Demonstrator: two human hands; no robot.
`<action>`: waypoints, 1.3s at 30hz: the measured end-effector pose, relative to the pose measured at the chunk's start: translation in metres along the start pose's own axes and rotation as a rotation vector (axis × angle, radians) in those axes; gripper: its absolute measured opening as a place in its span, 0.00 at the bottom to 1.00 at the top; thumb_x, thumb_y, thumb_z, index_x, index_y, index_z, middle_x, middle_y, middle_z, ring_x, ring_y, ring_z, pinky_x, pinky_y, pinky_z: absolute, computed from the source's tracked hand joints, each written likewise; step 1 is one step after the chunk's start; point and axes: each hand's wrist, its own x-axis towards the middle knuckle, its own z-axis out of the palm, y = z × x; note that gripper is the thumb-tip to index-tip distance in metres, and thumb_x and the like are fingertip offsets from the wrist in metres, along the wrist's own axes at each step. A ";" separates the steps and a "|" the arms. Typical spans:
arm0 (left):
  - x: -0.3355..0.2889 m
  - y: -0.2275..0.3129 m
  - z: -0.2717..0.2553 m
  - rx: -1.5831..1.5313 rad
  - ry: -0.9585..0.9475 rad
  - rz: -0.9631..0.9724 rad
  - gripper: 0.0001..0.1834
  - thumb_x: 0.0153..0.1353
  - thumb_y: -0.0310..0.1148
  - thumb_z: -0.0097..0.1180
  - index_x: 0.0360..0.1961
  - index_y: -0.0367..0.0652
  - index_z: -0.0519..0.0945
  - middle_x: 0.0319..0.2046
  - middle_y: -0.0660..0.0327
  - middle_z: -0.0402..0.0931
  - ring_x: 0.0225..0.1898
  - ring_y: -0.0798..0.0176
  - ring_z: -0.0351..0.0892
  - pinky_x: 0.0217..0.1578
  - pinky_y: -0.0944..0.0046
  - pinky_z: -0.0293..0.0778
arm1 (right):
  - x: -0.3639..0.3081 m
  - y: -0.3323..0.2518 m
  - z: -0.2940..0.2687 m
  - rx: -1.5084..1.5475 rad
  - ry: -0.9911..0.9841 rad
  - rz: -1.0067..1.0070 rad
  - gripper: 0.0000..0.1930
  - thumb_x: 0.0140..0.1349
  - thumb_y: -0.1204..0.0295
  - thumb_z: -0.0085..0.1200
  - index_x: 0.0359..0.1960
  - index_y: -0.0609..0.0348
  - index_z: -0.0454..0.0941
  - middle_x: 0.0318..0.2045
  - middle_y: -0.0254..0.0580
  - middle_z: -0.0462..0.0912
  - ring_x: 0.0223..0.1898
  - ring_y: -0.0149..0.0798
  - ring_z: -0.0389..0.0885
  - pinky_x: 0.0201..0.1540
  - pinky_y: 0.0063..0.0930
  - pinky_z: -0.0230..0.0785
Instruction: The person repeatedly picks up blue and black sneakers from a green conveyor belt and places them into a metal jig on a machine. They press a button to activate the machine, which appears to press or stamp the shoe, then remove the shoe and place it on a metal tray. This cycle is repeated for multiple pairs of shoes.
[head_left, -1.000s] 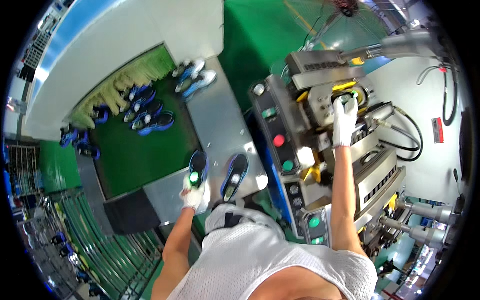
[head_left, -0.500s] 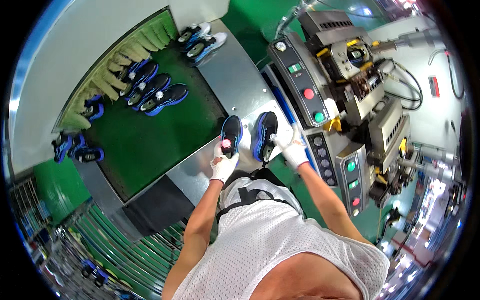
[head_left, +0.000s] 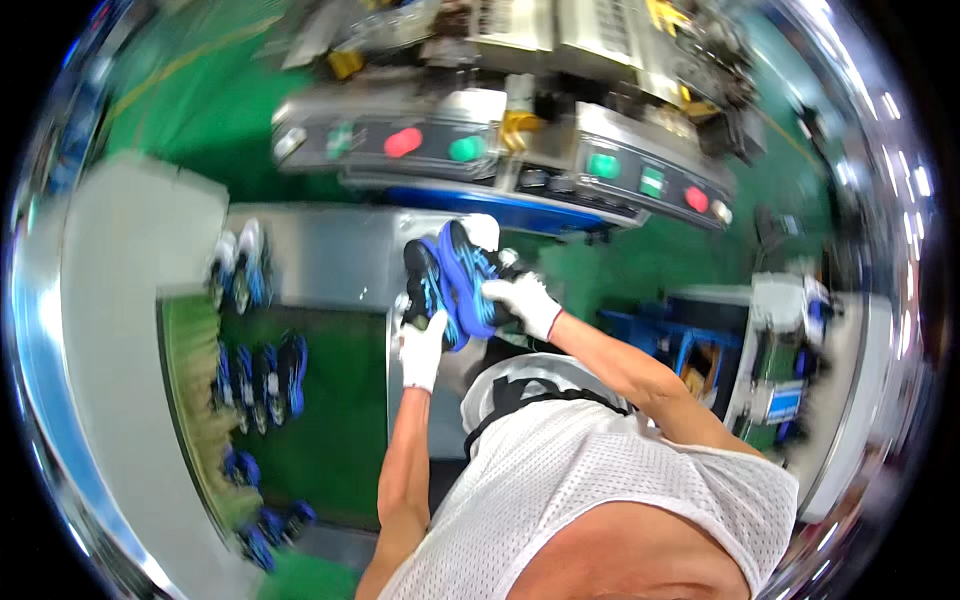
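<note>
Two black sneakers with blue soles and light-blue marks are side by side in front of me, tilted so that their soles meet. My left hand (head_left: pixel 421 352), in a white glove, is closed round the heel end of the left sneaker (head_left: pixel 420 268). The other glove, on my right hand (head_left: pixel 526 304), grips the right sneaker (head_left: pixel 462 272) by its heel and collar. Some of my fingers are hidden behind the shoes. Both shoes are over the edge of the metal table (head_left: pixel 335 255).
Ahead stands a machine with two control panels (head_left: pixel 425 142) bearing red and green buttons. On my left, several sneakers (head_left: pixel 265 385) sit on a green conveyor belt (head_left: pixel 345 410) by a fringed opening. A white-tipped pair (head_left: pixel 243 265) stands on the table's far left. A blue rack (head_left: pixel 685 340) is at right.
My view has swung right, bringing the machine straight ahead. The two sneakers, earlier standing apart on the table, are now tilted sole to sole in my hands.
</note>
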 end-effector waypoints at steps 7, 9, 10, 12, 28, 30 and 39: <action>-0.057 0.101 0.134 0.415 -0.359 0.500 0.42 0.58 0.36 0.69 0.70 0.32 0.64 0.67 0.45 0.69 0.64 0.52 0.73 0.66 0.55 0.65 | -0.146 -0.026 -0.140 0.269 0.408 -0.181 0.15 0.54 0.59 0.70 0.32 0.56 0.82 0.23 0.27 0.75 0.23 0.24 0.69 0.24 0.25 0.62; -0.096 0.117 0.203 0.286 -0.655 0.432 0.48 0.57 0.39 0.70 0.73 0.32 0.60 0.67 0.45 0.69 0.65 0.49 0.72 0.67 0.56 0.63 | -0.207 -0.023 -0.201 0.252 0.636 -0.198 0.15 0.54 0.59 0.71 0.32 0.56 0.82 0.23 0.27 0.75 0.23 0.24 0.70 0.25 0.25 0.63; -0.112 0.127 0.230 0.538 -0.678 0.457 0.51 0.57 0.42 0.71 0.73 0.30 0.57 0.67 0.44 0.68 0.65 0.47 0.71 0.67 0.56 0.63 | -0.212 -0.003 -0.220 0.438 0.743 -0.322 0.14 0.55 0.60 0.71 0.32 0.55 0.83 0.24 0.26 0.77 0.23 0.25 0.71 0.26 0.25 0.64; -0.127 0.135 0.279 0.968 -0.668 0.591 0.64 0.54 0.67 0.64 0.72 0.23 0.53 0.69 0.38 0.63 0.68 0.36 0.66 0.68 0.50 0.61 | -0.265 -0.006 -0.239 0.609 0.899 -0.459 0.18 0.54 0.60 0.72 0.39 0.60 0.83 0.33 0.31 0.82 0.32 0.26 0.76 0.35 0.26 0.71; -0.432 0.191 0.687 0.782 -1.418 1.385 0.42 0.59 0.49 0.58 0.69 0.33 0.61 0.61 0.38 0.72 0.63 0.38 0.72 0.64 0.43 0.65 | -0.467 0.117 -0.528 0.083 2.124 0.006 0.43 0.58 0.54 0.65 0.71 0.62 0.62 0.60 0.63 0.77 0.61 0.60 0.76 0.65 0.45 0.65; -0.439 0.176 0.718 0.764 -1.434 1.443 0.40 0.60 0.47 0.57 0.67 0.31 0.62 0.65 0.35 0.66 0.66 0.37 0.68 0.64 0.40 0.64 | -0.467 0.101 -0.545 0.087 2.160 0.169 0.41 0.57 0.56 0.66 0.70 0.63 0.64 0.58 0.63 0.78 0.61 0.59 0.77 0.65 0.43 0.65; -0.392 0.165 0.676 0.334 -1.173 1.398 0.23 0.63 0.46 0.55 0.48 0.36 0.75 0.46 0.43 0.79 0.49 0.41 0.80 0.50 0.46 0.75 | -0.440 0.002 -0.494 -0.569 2.236 -0.277 0.25 0.67 0.69 0.57 0.62 0.69 0.71 0.55 0.55 0.81 0.54 0.48 0.80 0.62 0.42 0.70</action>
